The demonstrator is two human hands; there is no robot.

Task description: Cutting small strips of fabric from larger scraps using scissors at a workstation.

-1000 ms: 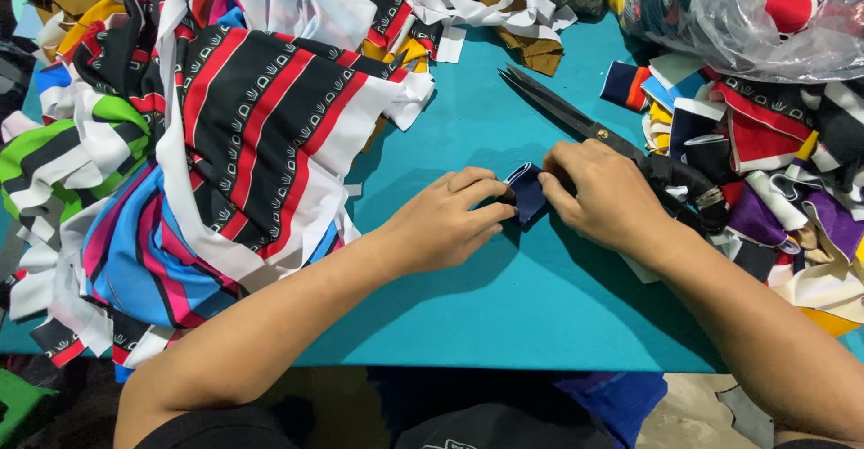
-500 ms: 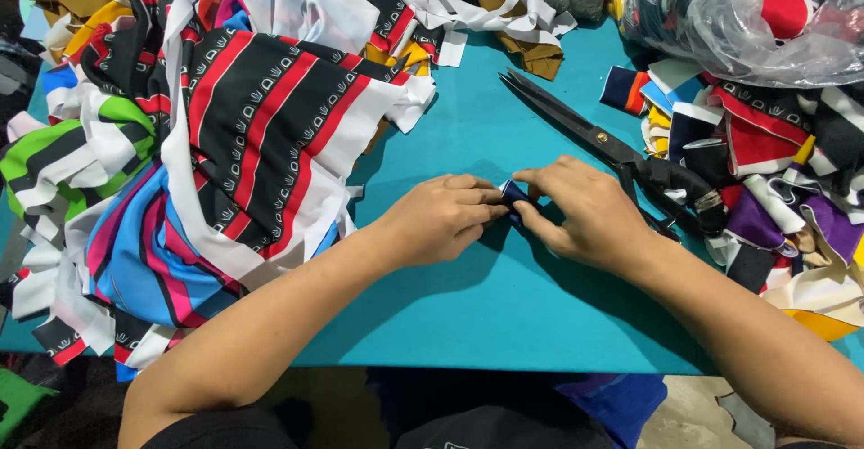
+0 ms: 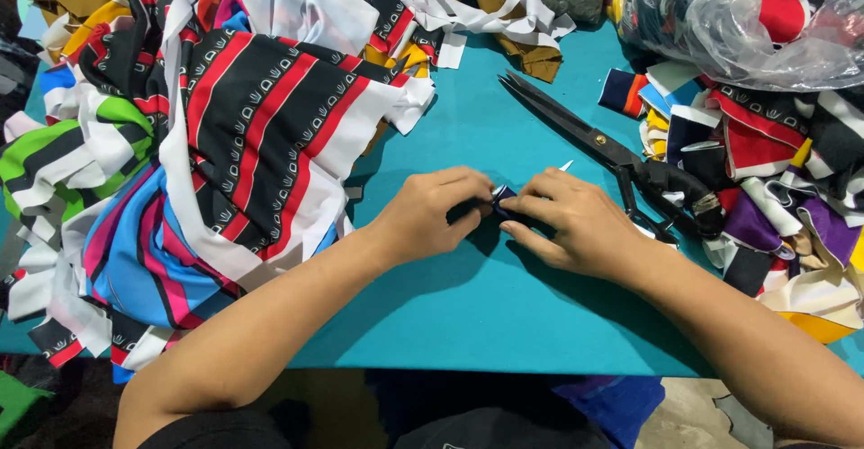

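Left hand point(image 3: 430, 218) and right hand point(image 3: 576, 224) pinch small dark blue scrap point(image 3: 502, 196) together, frame centre, on teal worktop point(image 3: 504, 314); scissors point(image 3: 612, 157) upper right.

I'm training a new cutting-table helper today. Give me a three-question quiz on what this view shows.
1. True or false: the scissors are in the right hand.
2. What do both hands pinch? A) a small dark blue fabric piece B) a spool C) a ruler
3. On which side of the left hand does the black, red and white striped fabric pile lie?

Key: 1 false, they lie on the teal table; 2 A; 3 the person's left.
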